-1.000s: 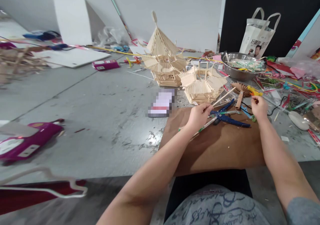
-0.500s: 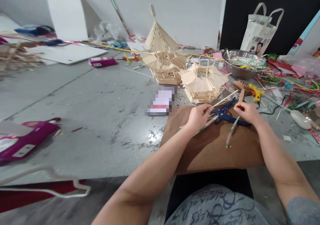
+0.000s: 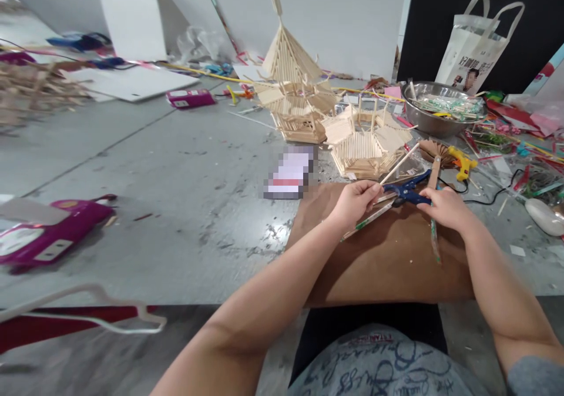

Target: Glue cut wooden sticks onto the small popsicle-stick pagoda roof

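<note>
My left hand (image 3: pixel 359 201) pinches a thin wooden stick (image 3: pixel 400 164), which slants up and to the right from the fingertips. At the lower handle of a blue hand cutter (image 3: pixel 408 189), my right hand (image 3: pixel 445 207) has its fingers closed. The cutter's handles are spread. Printed clear wrapper strips lie below: one wrapper (image 3: pixel 435 243) by my right hand, another wrapper (image 3: pixel 368 221) beside my left. All this is over a brown paper sheet (image 3: pixel 379 272). A flat wooden strip (image 3: pixel 434 171) shows just beyond my right fingers.
Stick-built pavilion (image 3: pixel 295 84) and a lower stick model (image 3: pixel 368 143) stand behind. A phone (image 3: pixel 288 173) lies left of them. A steel bowl (image 3: pixel 434 126), yellow glue gun (image 3: pixel 462 162) and craft scraps crowd the right. A purple device (image 3: pixel 57 231) sits at left.
My right hand has let go of the wrapper strip and closed on the blue cutter's lower handle. My left hand keeps the stick. The view has shifted slightly.
</note>
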Demonstrator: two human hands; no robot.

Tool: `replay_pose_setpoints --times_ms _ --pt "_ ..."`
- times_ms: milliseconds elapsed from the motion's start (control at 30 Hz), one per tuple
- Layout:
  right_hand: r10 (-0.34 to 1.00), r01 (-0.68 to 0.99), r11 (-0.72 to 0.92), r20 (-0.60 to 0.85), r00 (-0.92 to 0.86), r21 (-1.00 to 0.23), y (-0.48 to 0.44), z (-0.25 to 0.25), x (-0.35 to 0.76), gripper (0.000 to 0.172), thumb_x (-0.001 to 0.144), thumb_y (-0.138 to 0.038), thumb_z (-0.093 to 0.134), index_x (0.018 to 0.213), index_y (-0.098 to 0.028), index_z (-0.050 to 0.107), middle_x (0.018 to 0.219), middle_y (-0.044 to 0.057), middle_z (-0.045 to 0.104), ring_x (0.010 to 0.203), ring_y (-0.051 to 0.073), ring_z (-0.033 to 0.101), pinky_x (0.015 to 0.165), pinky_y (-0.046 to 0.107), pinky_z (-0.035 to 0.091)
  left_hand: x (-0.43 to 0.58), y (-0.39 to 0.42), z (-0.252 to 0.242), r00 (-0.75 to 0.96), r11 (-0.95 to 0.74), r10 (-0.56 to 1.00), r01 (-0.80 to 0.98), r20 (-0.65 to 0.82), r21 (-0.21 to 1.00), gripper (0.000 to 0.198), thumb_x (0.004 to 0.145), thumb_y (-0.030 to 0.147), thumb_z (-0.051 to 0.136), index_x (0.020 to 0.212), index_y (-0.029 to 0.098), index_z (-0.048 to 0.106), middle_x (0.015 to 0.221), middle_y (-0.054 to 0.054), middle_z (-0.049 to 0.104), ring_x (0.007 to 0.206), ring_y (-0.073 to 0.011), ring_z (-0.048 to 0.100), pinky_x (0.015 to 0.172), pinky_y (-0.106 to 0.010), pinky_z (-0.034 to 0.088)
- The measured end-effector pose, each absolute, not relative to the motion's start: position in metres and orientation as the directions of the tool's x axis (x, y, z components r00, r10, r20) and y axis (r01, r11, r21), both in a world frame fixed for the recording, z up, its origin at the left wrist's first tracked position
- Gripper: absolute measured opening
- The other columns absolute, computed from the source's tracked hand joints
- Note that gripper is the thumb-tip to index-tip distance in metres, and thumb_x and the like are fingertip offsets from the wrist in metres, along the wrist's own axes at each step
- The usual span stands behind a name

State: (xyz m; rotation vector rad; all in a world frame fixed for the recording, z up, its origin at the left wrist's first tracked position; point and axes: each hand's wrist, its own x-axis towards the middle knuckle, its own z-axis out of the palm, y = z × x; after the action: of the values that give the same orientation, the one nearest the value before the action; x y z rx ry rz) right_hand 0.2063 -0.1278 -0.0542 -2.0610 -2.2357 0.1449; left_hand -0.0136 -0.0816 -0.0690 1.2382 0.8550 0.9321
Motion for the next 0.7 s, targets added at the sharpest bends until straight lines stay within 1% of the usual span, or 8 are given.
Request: replay_pose_setpoints --times_ms 100,200,267,333,433,533,633,700 --pt "0.994 0.867 0.021 0.106 0.037 -0.498 -0.124 -0.057 0.219 0.024 0.072 -0.038 0.057 0.090 -0.023 0.061 0.078 0.003 0.067 0.070 0.019 0.058 0.064 0.031 0.041 -0.016 -0.081 -0.068 0.472 0.289 0.870 -0.260 -0.140 0.921 0.029 0.064 0.040 0.071 0.069 0.014 0.058 0.052 0.005 0.049 0.041 -0.0034 0.040 0.042 -0.017 0.027" --pt "0.972 0.529 0.085 0.187 0.143 -0.844 -0.122 -0.057 0.223 0.024 0.066 -0.039 0.063 0.081 -0.021 0.057 0.066 -0.002 0.059 0.056 0.013 0.051 0.054 0.028 0.039 -0.018 -0.079 -0.067 0.556 0.475 0.796 -0.332 -0.238 0.815 0.024 0.065 0.033 0.072 0.069 0.014 0.058 0.058 0.004 0.054 0.046 -0.0045 0.046 0.045 -0.018 0.034" --pt "0.957 0.258 0.141 0.198 0.211 -0.956 -0.122 -0.055 0.221 0.023 0.063 -0.037 0.065 0.075 -0.021 0.054 0.058 -0.005 0.052 0.047 0.010 0.044 0.046 0.025 0.034 -0.018 -0.078 -0.067 0.572 0.522 0.778 -0.360 -0.259 0.773 0.018 0.068 0.027 0.070 0.069 0.013 0.058 0.061 0.003 0.055 0.048 -0.0054 0.049 0.046 -0.018 0.037" --pt "0.946 0.031 0.191 0.192 0.260 -0.981 -0.122 -0.052 0.219 0.024 0.061 -0.037 0.066 0.072 -0.022 0.051 0.057 -0.006 0.050 0.046 0.009 0.043 0.044 0.025 0.035 -0.018 -0.078 -0.068 0.573 0.541 0.774 -0.375 -0.271 0.753 0.014 0.069 0.023 0.068 0.069 0.013 0.059 0.063 0.002 0.055 0.050 -0.0061 0.050 0.047 -0.019 0.038" --pt "0.945 -0.143 0.207 0.160 0.286 -0.968 -0.121 -0.050 0.217 0.026 0.062 -0.044 0.063 0.075 -0.024 0.053 0.063 -0.003 0.053 0.056 0.013 0.053 0.052 0.029 0.044 -0.016 -0.077 -0.071 0.564 0.544 0.779 -0.393 -0.273 0.741 0.012 0.068 0.021 0.068 0.068 0.012 0.060 0.064 0.001 0.056 0.052 -0.0068 0.052 0.049 -0.019 0.039" --pt "0.941 -0.153 0.196 0.142 0.308 -0.969 -0.118 -0.053 0.219 0.030 0.063 -0.048 0.062 0.080 -0.025 0.054 0.072 -0.002 0.059 0.070 0.016 0.059 0.063 0.031 0.049 -0.015 -0.079 -0.073 0.557 0.535 0.786 -0.395 -0.269 0.747 0.013 0.067 0.022 0.069 0.067 0.012 0.061 0.065 0.001 0.056 0.054 -0.0072 0.052 0.049 -0.020 0.040" --pt "0.935 -0.072 0.198 0.167 0.313 -0.978 -0.115 -0.057 0.224 0.032 0.065 -0.052 0.060 0.082 -0.025 0.053 0.077 0.000 0.063 0.079 0.018 0.062 0.068 0.033 0.050 -0.013 -0.081 -0.071 0.538 0.515 0.800 -0.390 -0.264 0.764 0.013 0.067 0.023 0.070 0.068 0.011 0.063 0.066 0.001 0.056 0.057 -0.0076 0.053 0.053 -0.021 0.041" --pt "0.931 -0.030 0.205 0.186 0.313 -0.978 -0.114 -0.059 0.225 0.034 0.067 -0.055 0.057 0.083 -0.026 0.053 0.079 0.001 0.064 0.084 0.019 0.063 0.070 0.033 0.051 -0.013 -0.082 -0.069 0.516 0.485 0.822 -0.408 -0.242 0.774 0.013 0.067 0.023 0.070 0.070 0.012 0.063 0.074 0.000 0.059 0.063 -0.0077 0.054 0.057 -0.021 0.043"
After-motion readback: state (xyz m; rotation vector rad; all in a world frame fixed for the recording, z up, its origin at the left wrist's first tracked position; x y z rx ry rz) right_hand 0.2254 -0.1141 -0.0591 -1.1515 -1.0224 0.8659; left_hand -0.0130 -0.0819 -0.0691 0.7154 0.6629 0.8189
